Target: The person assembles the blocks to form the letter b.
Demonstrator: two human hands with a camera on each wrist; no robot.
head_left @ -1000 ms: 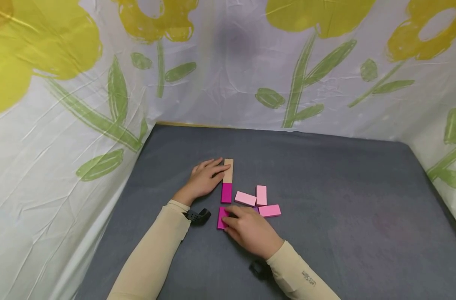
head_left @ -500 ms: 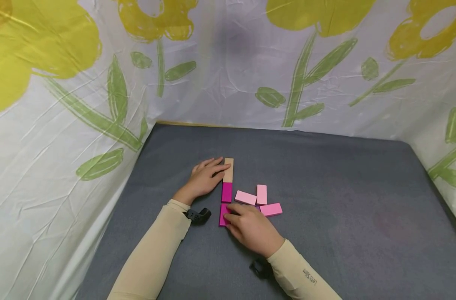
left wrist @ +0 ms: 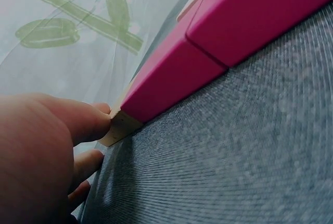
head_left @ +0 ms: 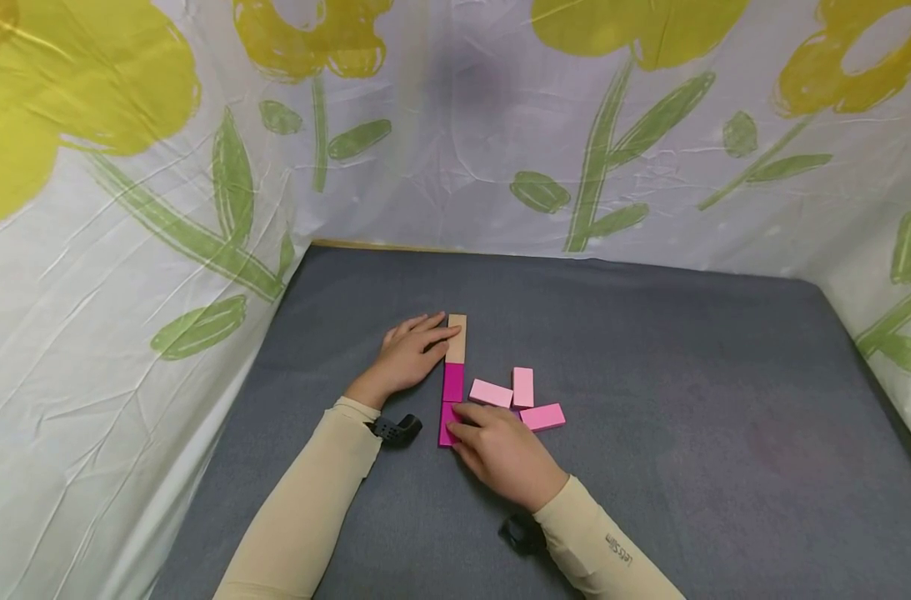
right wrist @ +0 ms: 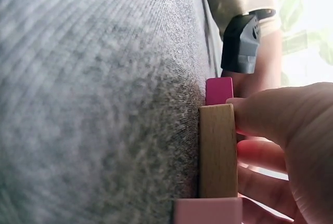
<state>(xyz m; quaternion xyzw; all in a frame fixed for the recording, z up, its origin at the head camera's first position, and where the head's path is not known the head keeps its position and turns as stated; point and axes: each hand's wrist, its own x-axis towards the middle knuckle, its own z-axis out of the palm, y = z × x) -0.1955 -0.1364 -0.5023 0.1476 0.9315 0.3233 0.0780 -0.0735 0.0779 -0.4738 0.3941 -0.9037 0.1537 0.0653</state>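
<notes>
In the head view, a natural wood block (head_left: 458, 337) and two magenta blocks, a middle one (head_left: 453, 382) and a near one (head_left: 447, 425), lie end to end in one row. My left hand (head_left: 406, 362) rests at the wood block, its forefinger across the top and thumb by the left side. My right hand (head_left: 511, 454) touches the near magenta block with its fingertips on top; the thumb's exact contact is hard to see. The left wrist view shows the near block's end (left wrist: 260, 21) meeting the middle block (left wrist: 171, 67), with only a thin seam between.
Right of the row lie three pale pink blocks: a slanted one (head_left: 491, 393), an upright one (head_left: 523, 387) and another (head_left: 543, 417). A purple piece (head_left: 515, 412) is mostly hidden among them. Dark grey cloth (head_left: 673, 400) covers the table; flowered curtains (head_left: 455, 150) stand behind.
My right hand has slid the near magenta block away from me, closing the gap to the middle block. The nearest pink block has shifted slightly right. My left hand stays in place.
</notes>
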